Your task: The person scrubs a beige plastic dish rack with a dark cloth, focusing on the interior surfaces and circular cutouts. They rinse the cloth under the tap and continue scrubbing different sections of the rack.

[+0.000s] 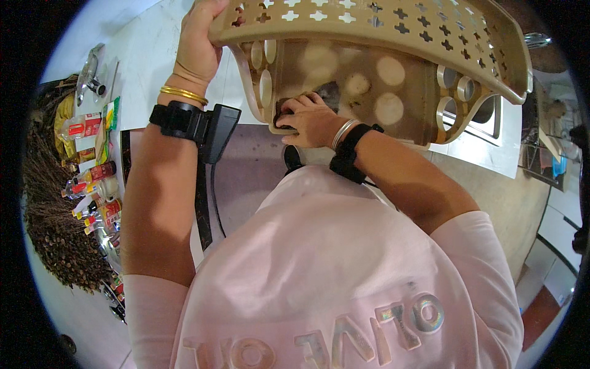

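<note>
A tan plastic basket (415, 115) with cross-shaped and round cut-outs is tilted in front of me, its inside facing me. My left hand (200, 39) grips its upper left rim, with some fingers hidden at the picture's top edge. Inside the basket, near its lower left corner, my right hand (306, 115) holds a dark cloth or scrubbing pad (329, 94) against the panel. Dark patches mark parts of that panel. Both wrists wear bangles and black straps, and a black box is strapped to the left one.
A white countertop (143, 69) runs behind the basket. Several bottles (99, 193) stand at the left, beside a bundle of dry twigs (46, 207). A steel sink edge (498, 117) shows at right, and a rack (544, 157) stands beyond. Grey floor lies below.
</note>
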### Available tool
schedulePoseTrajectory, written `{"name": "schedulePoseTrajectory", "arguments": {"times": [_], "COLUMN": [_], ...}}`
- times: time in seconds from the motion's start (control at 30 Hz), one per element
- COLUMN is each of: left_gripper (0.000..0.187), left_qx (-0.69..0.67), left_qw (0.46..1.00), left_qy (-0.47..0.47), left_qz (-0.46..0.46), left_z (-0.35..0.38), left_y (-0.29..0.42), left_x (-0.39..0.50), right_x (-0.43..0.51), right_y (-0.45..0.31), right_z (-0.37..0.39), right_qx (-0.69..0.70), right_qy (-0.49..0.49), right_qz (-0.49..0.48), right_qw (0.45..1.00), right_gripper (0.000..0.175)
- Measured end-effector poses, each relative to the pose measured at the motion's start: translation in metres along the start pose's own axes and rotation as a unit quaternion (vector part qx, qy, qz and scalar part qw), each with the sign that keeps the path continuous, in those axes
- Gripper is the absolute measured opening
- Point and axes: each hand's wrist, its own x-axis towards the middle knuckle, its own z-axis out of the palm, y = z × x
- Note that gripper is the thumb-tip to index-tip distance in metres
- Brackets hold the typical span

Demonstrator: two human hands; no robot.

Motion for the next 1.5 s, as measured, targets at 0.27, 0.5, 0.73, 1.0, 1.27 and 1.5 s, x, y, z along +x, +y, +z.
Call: {"name": "schedulePoseTrajectory", "arguments": {"times": [0.27,0.5,0.73,1.0,1.27,1.5], "left_gripper": [0.033,0.033,0.037,0.086,0.073,0.055], "left_qx": [-0.024,-0.086,-0.030,0.107,0.236,0.285], "left_qw": [0.998,0.995,0.999,0.993,0.971,0.958], "left_qy": [-0.062,-0.038,0.017,0.020,-0.024,0.009], "left_qz": [0.014,-0.015,0.001,0.040,0.017,-0.022], "left_z": [-0.002,0.011,0.048,0.023,0.030,0.045], "left_y": [0.001,0.004,0.027,-0.019,-0.069,-0.064], "left_x": [0.002,-0.002,-0.020,-0.072,-0.122,-0.098], "right_x": [-0.084,-0.131,-0.071,-0.062,-0.049,-0.029], "right_y": [0.052,0.062,0.023,0.032,0.031,0.029], "right_z": [-0.041,-0.090,-0.068,-0.033,-0.027,-0.032], "right_qx": [-0.031,-0.087,-0.078,-0.137,-0.138,0.035], "right_qy": [0.013,-0.062,0.027,0.006,0.060,0.008], "right_qz": [-0.013,0.222,0.188,0.127,0.125,0.242], "right_qw": [0.999,0.969,0.979,0.982,0.981,0.970], "right_gripper": [0.016,0.024,0.047,0.058,0.035,0.035]}}
